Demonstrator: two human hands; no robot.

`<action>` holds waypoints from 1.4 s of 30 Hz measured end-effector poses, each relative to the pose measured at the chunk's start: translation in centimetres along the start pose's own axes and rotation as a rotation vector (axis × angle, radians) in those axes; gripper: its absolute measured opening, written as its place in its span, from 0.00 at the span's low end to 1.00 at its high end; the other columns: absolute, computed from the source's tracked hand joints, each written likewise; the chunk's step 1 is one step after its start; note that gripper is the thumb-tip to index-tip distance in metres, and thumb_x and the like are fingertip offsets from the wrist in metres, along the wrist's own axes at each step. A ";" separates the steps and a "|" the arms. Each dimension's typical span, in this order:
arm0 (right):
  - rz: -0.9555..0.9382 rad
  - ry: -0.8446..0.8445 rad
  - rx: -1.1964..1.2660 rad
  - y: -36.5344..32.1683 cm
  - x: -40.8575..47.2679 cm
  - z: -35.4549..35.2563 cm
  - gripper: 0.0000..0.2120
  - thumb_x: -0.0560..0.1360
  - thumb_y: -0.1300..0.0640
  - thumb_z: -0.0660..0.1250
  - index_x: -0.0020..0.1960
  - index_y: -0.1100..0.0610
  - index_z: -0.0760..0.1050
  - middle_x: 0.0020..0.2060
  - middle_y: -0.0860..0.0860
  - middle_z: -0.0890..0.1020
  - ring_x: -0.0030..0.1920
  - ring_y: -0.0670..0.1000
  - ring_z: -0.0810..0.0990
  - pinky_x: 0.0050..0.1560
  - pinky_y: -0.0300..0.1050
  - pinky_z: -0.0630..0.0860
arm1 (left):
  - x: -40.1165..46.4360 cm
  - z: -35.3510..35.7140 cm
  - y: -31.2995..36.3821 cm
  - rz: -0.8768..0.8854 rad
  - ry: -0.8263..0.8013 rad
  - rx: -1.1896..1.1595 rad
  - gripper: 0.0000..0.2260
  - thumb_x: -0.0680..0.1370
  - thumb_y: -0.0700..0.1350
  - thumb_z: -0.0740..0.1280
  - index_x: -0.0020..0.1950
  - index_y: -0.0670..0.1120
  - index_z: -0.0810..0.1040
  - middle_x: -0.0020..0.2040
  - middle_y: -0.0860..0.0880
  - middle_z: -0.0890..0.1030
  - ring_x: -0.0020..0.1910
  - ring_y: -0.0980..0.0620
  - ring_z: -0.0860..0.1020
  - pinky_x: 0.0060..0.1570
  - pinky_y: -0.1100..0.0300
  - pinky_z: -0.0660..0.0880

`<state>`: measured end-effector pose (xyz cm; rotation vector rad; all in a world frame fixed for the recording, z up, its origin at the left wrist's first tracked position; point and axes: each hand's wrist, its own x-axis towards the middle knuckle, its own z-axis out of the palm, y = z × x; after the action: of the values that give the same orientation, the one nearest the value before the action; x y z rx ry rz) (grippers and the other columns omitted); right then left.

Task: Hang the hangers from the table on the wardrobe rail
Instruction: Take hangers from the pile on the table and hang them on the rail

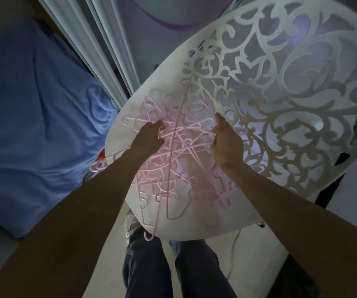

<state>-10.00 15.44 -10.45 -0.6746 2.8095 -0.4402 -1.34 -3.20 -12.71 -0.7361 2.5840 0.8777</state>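
On the table (194, 61), hangers (173, 160) lie tangled under both hands (149, 136).

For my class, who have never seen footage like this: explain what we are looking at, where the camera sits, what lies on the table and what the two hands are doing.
There is no machine here, only a person. The single picture comes from a wide-angle camera worn on the head, looking down past both bare arms, so edges look bent. Below is a white round table with a cut-out scroll pattern. On it lies a tangled pile of pink hangers. The left hand reaches into the pile with curled fingers, seemingly pinching a hanger. The right hand rests at the pile's far side, fingers fairly straight; whether it holds anything is unclear. A blue bedsheet lies to the left.
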 end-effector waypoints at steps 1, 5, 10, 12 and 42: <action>-0.007 -0.011 -0.016 -0.2 -0.1 -0.5 0.24 0.79 0.68 0.55 0.75 0.60 0.59 0.62 0.57 0.77 0.59 0.56 0.79 0.57 0.47 0.75 | -0.1 -0.3 0.1 0.004 -0.022 0.012 0.17 0.76 0.39 0.67 0.64 0.42 0.72 0.61 0.37 0.74 0.60 0.40 0.74 0.57 0.54 0.70; -0.049 -0.006 -0.061 -1.6 -0.6 -2.1 0.23 0.80 0.67 0.55 0.74 0.59 0.61 0.59 0.58 0.79 0.56 0.57 0.80 0.54 0.49 0.75 | -0.9 -1.6 0.6 -0.006 -0.100 0.030 0.16 0.76 0.41 0.67 0.64 0.45 0.73 0.62 0.41 0.77 0.56 0.42 0.78 0.54 0.58 0.72; -0.051 -0.095 -0.128 -3.0 -0.9 -3.1 0.26 0.79 0.68 0.55 0.75 0.57 0.58 0.60 0.56 0.77 0.57 0.56 0.78 0.54 0.48 0.74 | -1.2 -2.8 0.3 -0.003 -0.171 0.097 0.18 0.77 0.42 0.66 0.67 0.45 0.73 0.70 0.45 0.71 0.68 0.45 0.70 0.65 0.60 0.64; -0.055 -0.114 -0.144 -3.3 -1.2 -2.9 0.27 0.78 0.69 0.56 0.75 0.57 0.57 0.60 0.56 0.76 0.57 0.56 0.78 0.53 0.48 0.75 | -1.1 -2.6 -0.4 -0.018 -0.145 0.109 0.18 0.77 0.42 0.67 0.67 0.45 0.73 0.69 0.45 0.72 0.67 0.45 0.70 0.64 0.59 0.65; 0.010 -0.156 -0.133 -4.0 0.6 -0.1 0.21 0.80 0.65 0.53 0.73 0.57 0.62 0.59 0.55 0.79 0.58 0.55 0.78 0.54 0.47 0.74 | 0.5 -1.2 -3.0 -0.155 -0.122 0.168 0.25 0.76 0.53 0.65 0.71 0.48 0.65 0.63 0.40 0.73 0.65 0.39 0.68 0.62 0.50 0.68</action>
<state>-8.90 11.79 -9.10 -0.6896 2.7105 -0.1903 -0.24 -6.16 -13.42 -0.7955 2.4206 0.6298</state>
